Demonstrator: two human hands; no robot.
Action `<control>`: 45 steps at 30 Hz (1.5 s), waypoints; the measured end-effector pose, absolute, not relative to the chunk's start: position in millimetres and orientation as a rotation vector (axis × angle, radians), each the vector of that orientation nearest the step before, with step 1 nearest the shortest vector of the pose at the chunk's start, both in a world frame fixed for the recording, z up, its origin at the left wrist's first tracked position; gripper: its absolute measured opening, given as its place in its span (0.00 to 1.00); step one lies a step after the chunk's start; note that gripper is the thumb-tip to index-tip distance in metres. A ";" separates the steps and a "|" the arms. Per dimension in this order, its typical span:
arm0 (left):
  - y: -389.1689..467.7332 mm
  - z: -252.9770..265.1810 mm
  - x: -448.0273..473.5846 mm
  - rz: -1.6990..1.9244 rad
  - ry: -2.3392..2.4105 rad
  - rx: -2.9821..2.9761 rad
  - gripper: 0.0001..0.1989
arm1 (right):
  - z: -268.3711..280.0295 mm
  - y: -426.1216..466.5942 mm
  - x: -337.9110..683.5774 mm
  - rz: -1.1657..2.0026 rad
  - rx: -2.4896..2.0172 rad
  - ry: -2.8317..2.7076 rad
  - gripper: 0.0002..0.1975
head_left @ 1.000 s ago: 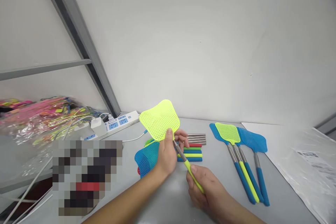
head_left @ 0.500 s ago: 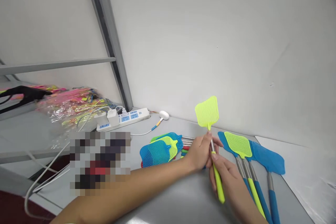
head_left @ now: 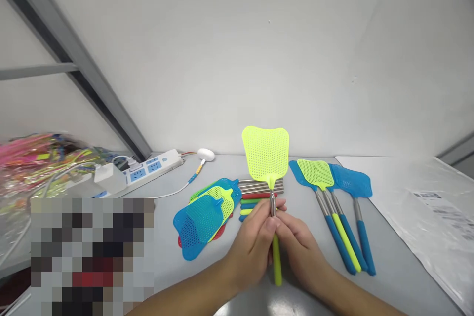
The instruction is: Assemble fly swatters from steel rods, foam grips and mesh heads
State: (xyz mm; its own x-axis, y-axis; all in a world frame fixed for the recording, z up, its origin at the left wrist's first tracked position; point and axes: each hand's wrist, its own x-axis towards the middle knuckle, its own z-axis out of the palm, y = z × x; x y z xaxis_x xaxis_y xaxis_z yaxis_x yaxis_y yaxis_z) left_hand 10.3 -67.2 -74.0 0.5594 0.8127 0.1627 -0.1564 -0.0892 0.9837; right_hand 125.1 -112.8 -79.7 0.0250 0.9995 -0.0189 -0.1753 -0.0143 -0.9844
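Upright in front of me is a yellow-green fly swatter (head_left: pixel 267 154), its perforated head at the top and its handle pointing down. My left hand (head_left: pixel 254 239) and my right hand (head_left: pixel 298 242) close around it together where the metal shaft meets the handle. Left of my hands lies a pile of loose swatter heads (head_left: pixel 203 215) in blue, yellow-green, green and red. Behind my fingers, partly hidden, is a stack of metal rods with coloured handles (head_left: pixel 255 192). On the right several assembled fly swatters (head_left: pixel 336 217) lie side by side, blue and yellow-green.
A white power strip (head_left: pixel 155 165) with plugs and a white rounded device (head_left: pixel 206 154) on a cable sit at the back left. Bagged colourful items (head_left: pixel 48 163) lie at the far left. White plastic packaging (head_left: pixel 418 207) covers the right side. A grey post (head_left: pixel 85 64) stands left.
My view has swung right. The swatter has turned so its head faces me more squarely, and my left hand has moved down the shaft to meet my right.
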 end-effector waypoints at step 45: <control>-48.1 -90.1 4.9 0.704 0.606 1.815 0.13 | -45.4 -105.7 169.1 0.264 -1.807 -1.663 0.20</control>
State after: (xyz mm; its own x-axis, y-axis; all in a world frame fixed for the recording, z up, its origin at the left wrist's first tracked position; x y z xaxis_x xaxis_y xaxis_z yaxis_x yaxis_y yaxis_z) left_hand 4.9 -48.1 -90.1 0.6989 0.6920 0.1806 0.0760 -0.3229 0.9434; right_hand 169.1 -105.7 -45.4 0.1712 0.9447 0.2796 0.8120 0.0255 -0.5832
